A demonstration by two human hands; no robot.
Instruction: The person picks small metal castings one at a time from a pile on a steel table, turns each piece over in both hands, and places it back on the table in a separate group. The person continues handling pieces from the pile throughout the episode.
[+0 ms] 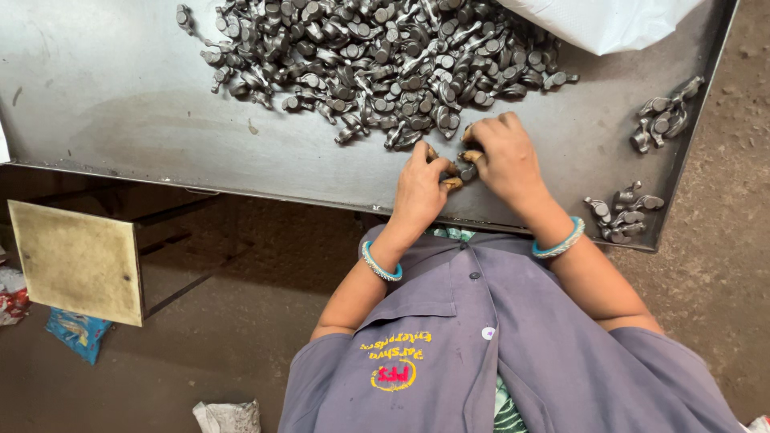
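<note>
Both hands apparently pinch a small metal part beside the heap.

- Setting: small metalwork shop / parts-sorting station.
- Tabletop: bare sheet-steel tray w/ raised rim, scuffed, dull grey.
- Stock: big heap of small forged metal parts, identical, unpainted; two sorted lots, one at the right rim, one at the near right corner.
- Floor: bare dirt/concrete, dusty, scraps of wrapper lying about.
- Misc: worn yellowish board on a frame beside the tabletop; white sack at the top edge.
- Dress: grey work shirt w/ stitched emblem, i.e. a shop uniform.
</note>
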